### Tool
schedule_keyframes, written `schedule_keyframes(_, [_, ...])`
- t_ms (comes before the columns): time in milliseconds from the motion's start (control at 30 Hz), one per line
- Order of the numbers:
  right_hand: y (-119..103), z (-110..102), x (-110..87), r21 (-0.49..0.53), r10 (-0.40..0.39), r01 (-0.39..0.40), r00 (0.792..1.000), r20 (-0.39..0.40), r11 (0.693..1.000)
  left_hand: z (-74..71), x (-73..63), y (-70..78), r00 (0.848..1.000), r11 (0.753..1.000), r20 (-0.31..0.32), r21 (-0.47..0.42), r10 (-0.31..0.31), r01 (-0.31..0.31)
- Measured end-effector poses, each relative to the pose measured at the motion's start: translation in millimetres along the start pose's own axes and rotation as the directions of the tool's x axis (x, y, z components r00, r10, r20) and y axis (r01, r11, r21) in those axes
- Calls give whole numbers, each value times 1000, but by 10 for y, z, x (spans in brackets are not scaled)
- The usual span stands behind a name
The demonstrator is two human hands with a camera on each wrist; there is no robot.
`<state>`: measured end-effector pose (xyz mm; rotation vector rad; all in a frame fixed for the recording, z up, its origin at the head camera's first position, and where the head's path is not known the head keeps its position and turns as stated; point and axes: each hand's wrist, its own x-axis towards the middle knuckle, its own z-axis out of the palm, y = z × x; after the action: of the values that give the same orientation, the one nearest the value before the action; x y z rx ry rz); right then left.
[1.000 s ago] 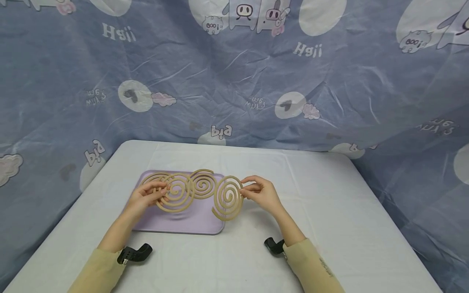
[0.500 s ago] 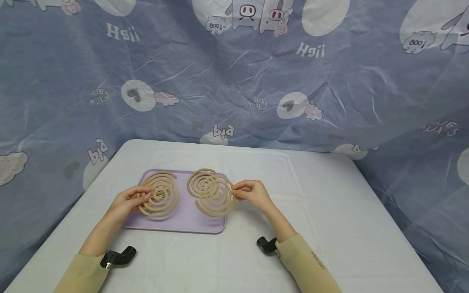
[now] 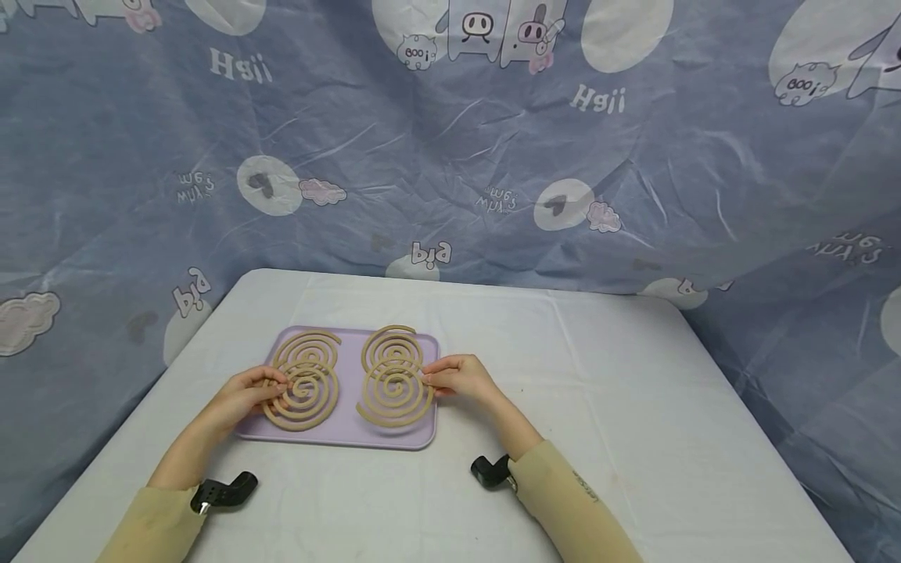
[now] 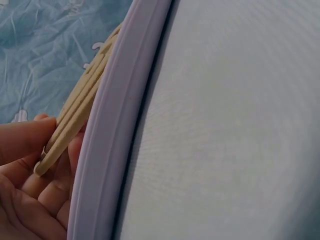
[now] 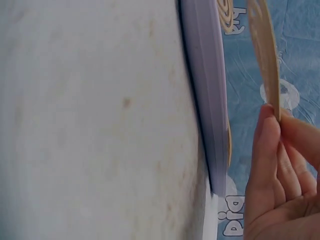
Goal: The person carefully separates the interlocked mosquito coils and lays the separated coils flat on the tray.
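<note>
A purple tray (image 3: 349, 372) lies on the white table. Two tan spiral coils rest at its back, one on the left (image 3: 311, 349) and one on the right (image 3: 389, 345). My left hand (image 3: 277, 384) pinches the edge of a third spiral coil (image 3: 301, 403) low over the tray's left half. My right hand (image 3: 430, 381) pinches a fourth coil (image 3: 394, 397) over the right half. In the left wrist view the coil (image 4: 80, 107) shows edge-on above the tray rim (image 4: 112, 140). In the right wrist view my fingers (image 5: 267, 150) grip the coil's edge (image 5: 265, 55).
The white table (image 3: 619, 407) is backed and flanked by a blue printed cloth (image 3: 450, 156). Black wrist mounts sit at my left wrist (image 3: 225, 491) and right wrist (image 3: 490, 471). The tray rim (image 5: 205, 100) stands beside my right hand.
Both hands have come down and toward me with their coils. The right hand moved left, bringing its coil from beyond the tray's right edge to over the tray.
</note>
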<state>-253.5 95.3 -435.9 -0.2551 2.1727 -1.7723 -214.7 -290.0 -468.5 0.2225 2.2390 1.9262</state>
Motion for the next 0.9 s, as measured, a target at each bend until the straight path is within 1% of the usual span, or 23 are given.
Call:
schedule_keyframes(67, [-49, 40, -25, -4, 6, -6, 1000, 18, 1000, 13, 4, -3, 1000, 999, -13, 30, -15, 15])
schedule_keyframes(133, [-101, 84, -60, -9, 8, -7, 1000, 30, 1000, 27, 7, -5, 1000, 998, -26, 64, -14, 16])
schedule_keyframes(233, [-134, 144, -96, -17, 0, 0, 999, 32, 1000, 47, 12, 2, 999, 992, -47, 129, 14, -8])
schedule_keyframes(333, [-88, 175, -70, -21, -1, 1, 1000, 29, 1000, 68, 15, 16, 996, 973, -70, 227, 63, -46])
schedule_keyframes(433, [30, 179, 12, -24, 19, -18, 999, 28, 1000, 89, 3, 43, 990, 939, -98, 339, 96, -57])
schedule_keyframes(567, [116, 182, 61, -45, 41, -40, 999, 33, 998, 124, -46, 92, 987, 908, -134, 418, 93, -29])
schedule_keyframes(700, [70, 162, 0, -119, 38, -34, 999, 32, 992, 146, -90, 160, 984, 902, -163, 432, 73, 5])
schedule_keyframes(767, [35, 146, -42, -164, 27, -22, 999, 33, 986, 146, -109, 207, 982, 897, -181, 441, 54, 32])
schedule_keyframes(800, [15, 133, -67, -190, 21, -15, 999, 31, 982, 145, -120, 233, 980, 888, -192, 457, 45, 49])
schedule_keyframes(900, [-57, 82, -155, -236, 4, 1, 1000, 22, 972, 161, -151, 311, 976, 846, -215, 526, 33, 88])
